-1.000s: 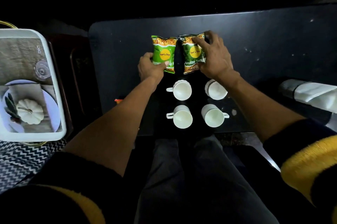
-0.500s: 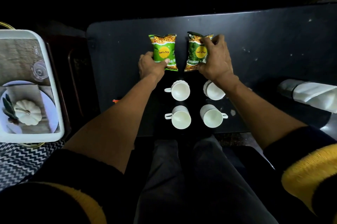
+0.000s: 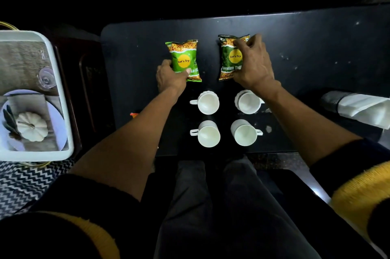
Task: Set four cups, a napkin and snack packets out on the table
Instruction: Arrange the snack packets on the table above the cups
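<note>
two green snack packets lie flat on the dark table (image 3: 316, 52), side by side with a clear gap between them, each with its long axis running away from the person and its yellow disc face up. the left packet (image 3: 184, 59) is pinched at its near left corner by the left hand (image 3: 171, 78), thumb across the lower print; the right packet (image 3: 231, 56) is grasped along its right edge by the right hand (image 3: 252, 64), fingers curled over the far corner and thumb at the near edge, hiding part of the label. nearer the person stand four white cups in a two-by-two block – far left cup (image 3: 207, 102), far right cup (image 3: 247, 102), near left cup (image 3: 207, 134), near right cup (image 3: 243, 132) – all upright; left-column handles point left, the near right handle points right, and the right wrist overhangs the far right cup. a folded white napkin (image 3: 365, 109) lies at the table's right edge. off the table to the left, a white tray (image 3: 61, 90) holds a plate (image 3: 56, 115), a small white pumpkin (image 3: 31, 125) and a glass (image 3: 46, 77).
</note>
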